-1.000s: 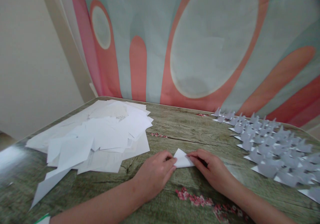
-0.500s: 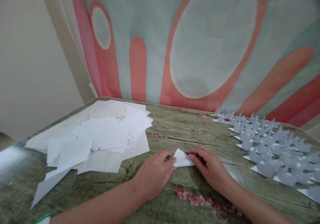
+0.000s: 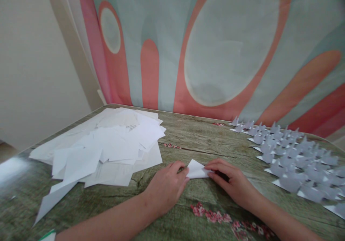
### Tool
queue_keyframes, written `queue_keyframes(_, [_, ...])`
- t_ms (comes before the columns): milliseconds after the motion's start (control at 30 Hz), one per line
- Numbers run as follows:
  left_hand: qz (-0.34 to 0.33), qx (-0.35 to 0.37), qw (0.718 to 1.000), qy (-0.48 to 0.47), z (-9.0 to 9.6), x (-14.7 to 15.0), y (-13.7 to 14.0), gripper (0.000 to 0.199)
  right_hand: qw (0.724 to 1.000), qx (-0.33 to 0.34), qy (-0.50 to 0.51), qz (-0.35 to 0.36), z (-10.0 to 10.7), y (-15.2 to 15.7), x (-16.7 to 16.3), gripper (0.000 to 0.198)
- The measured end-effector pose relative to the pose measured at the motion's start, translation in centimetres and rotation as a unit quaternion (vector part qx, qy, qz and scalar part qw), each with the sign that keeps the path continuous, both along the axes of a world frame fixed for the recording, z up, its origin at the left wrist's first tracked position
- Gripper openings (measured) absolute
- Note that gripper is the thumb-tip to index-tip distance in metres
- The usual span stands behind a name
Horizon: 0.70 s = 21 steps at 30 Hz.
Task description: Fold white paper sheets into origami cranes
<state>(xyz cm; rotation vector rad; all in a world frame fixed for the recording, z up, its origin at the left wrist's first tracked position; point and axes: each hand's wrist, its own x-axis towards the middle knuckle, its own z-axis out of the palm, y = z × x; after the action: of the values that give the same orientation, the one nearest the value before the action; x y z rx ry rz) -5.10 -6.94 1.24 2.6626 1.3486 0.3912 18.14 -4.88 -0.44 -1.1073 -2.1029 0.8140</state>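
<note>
A small folded piece of white paper (image 3: 196, 170) is held between my two hands, just over the middle of the table, with a pointed corner facing up and away from me. My left hand (image 3: 168, 183) pinches its left end between thumb and fingers. At the opposite end, the thumb and fingertips of my right hand (image 3: 228, 176) grip the paper's right corner. Fingers partly cover both ends, so the lower folds are hidden.
A loose heap of white paper sheets (image 3: 118, 144) spreads over the table's left side. Rows of folded white paper figures (image 3: 293, 158) stand along the right. The wood-patterned table (image 3: 194, 133) with printed pink flowers (image 3: 211, 214) meets a colourful wall covering (image 3: 229, 47).
My right hand has shifted slightly right, and its fingers lie a bit straighter along the paper's right corner. My left hand keeps its pinch. The whole view has moved very slightly.
</note>
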Motion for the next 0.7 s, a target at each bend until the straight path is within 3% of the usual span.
queue_keyframes(267, [-0.003, 0.047, 0.999, 0.024, 0.7, 0.2, -0.2, 0.022, 1.0, -0.007, 0.009, -0.012, -0.1, 0.3, -0.4, 0.018])
queue_keyframes(700, [-0.061, 0.081, 0.995, -0.006, -0.4, -0.1, 0.2, 0.027, 1.0, -0.019, 0.003, -0.017, 0.1, 0.3, -0.7, 0.018])
